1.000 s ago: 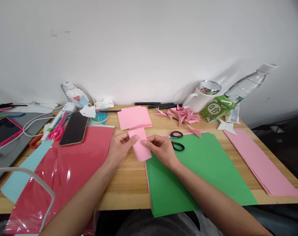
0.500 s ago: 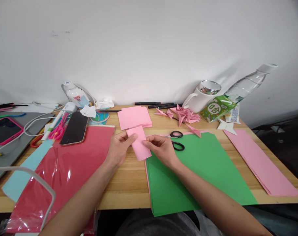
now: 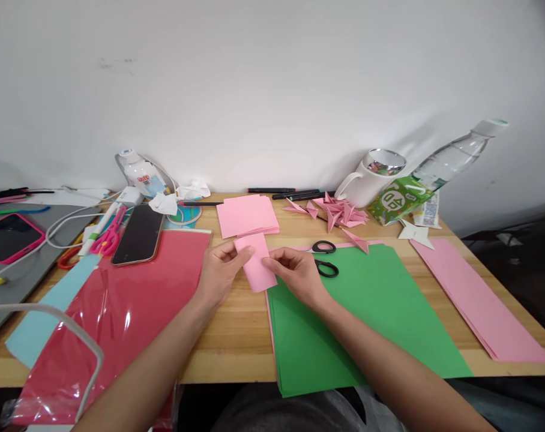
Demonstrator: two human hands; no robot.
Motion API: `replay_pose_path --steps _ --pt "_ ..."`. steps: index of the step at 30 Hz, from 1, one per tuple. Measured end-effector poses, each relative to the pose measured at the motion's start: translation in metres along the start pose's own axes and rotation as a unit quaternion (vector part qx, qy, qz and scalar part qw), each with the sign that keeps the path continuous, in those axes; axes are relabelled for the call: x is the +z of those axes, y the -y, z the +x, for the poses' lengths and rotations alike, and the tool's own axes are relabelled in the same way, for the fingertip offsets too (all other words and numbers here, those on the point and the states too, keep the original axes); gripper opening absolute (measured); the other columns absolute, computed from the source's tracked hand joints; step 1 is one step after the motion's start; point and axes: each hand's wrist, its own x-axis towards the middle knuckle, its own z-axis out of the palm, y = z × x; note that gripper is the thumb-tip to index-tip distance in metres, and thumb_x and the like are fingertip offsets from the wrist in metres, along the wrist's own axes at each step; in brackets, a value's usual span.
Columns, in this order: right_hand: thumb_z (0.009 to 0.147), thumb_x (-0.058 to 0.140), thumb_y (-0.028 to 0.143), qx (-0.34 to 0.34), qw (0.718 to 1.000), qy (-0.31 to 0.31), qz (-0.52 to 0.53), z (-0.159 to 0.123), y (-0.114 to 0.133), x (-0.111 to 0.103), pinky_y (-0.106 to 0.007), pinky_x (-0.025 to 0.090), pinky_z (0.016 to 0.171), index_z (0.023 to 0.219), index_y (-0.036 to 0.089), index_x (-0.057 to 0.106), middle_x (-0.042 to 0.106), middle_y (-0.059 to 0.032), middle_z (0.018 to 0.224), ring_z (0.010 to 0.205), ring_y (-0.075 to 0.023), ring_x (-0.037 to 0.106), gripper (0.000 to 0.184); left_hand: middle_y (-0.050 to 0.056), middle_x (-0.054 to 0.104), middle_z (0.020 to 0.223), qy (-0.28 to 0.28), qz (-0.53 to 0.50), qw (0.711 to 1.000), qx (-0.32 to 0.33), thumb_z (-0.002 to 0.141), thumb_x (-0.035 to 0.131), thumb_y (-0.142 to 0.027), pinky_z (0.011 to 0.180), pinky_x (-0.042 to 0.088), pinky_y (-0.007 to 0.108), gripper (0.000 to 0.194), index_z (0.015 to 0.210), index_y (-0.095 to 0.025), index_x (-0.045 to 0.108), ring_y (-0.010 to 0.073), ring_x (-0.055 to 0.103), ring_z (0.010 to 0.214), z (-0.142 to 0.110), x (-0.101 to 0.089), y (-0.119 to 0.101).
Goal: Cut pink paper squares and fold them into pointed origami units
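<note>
A small folded pink paper [image 3: 260, 273] is held up between both hands over the table. My left hand [image 3: 221, 270] pinches its upper left side, thumb on top and fingers behind. On its right edge, the thumb and fingertips of my right hand [image 3: 297, 273] are closed. Just beyond lies a stack of pink paper squares [image 3: 248, 215]. Black-handled scissors [image 3: 329, 268] rest by my right hand, their blades mostly hidden, on green paper sheets [image 3: 367, 312]. Folded pink paper pieces [image 3: 344, 211] are heaped behind them.
Left lie a red sheet in clear plastic [image 3: 141, 300], a dark phone [image 3: 138, 235], pink scissors [image 3: 108, 235] and a white cable [image 3: 86, 336]. A white mug [image 3: 367, 183], a green packet [image 3: 398, 199] and a clear bottle [image 3: 455, 156] stand back right. Long pink strips [image 3: 479, 300] lie far right.
Both hands keep their hold on the pink paper, which tilts very slightly. The whole view has shifted a little; nothing on the table has moved.
</note>
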Motion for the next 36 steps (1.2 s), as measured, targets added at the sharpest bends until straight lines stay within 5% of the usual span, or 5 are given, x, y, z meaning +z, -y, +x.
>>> replay_pose_path --steps 8,16,29,36 --pt "0.056 0.081 0.048 -0.003 1.0 -0.002 0.019 -0.0003 0.0014 -0.0001 -0.026 0.043 0.057 0.064 0.019 0.067 0.064 -0.0001 0.065 0.059 -0.0123 0.053 0.033 0.002 0.069 0.069 0.005 0.002 1.0 0.004 0.059 0.081 -0.035 0.063 0.048 0.027 0.024 0.072 -0.016 0.074 0.0147 0.058 0.066 0.0001 -0.0005 0.001" --pt "0.054 0.082 0.046 0.0 0.998 -0.043 0.043 0.0038 0.0015 -0.0026 -0.026 0.045 0.057 0.063 0.018 0.066 0.064 0.0001 0.063 0.058 -0.0116 0.052 0.034 0.004 0.073 0.078 0.077 0.047 0.996 -0.002 0.061 0.081 -0.036 0.072 0.05 0.028 0.027 0.078 -0.017 0.075 0.0178 0.064 0.075 0.0016 -0.0029 0.0028" --pt "0.056 0.08 0.048 0.007 0.999 -0.039 0.033 0.0048 0.0012 -0.0033 -0.027 0.045 0.054 0.063 0.017 0.067 0.066 -0.0015 0.062 0.055 -0.0123 0.053 0.034 0.002 0.068 0.063 0.06 0.065 0.996 -0.029 0.057 0.082 -0.043 0.063 0.049 0.027 0.031 0.058 -0.016 0.069 0.0143 0.059 0.061 0.0012 -0.0043 0.002" --pt "0.056 0.081 0.044 0.014 0.997 -0.059 0.056 0.0069 0.0017 -0.0072 -0.025 0.041 0.051 0.062 0.016 0.067 0.064 0.0 0.06 0.053 -0.0104 0.05 0.032 0.003 0.069 0.067 0.085 0.021 0.991 -0.101 0.056 0.084 -0.042 0.067 0.053 0.031 0.032 0.063 -0.014 0.07 0.0161 0.062 0.064 0.0023 -0.0027 0.0037"
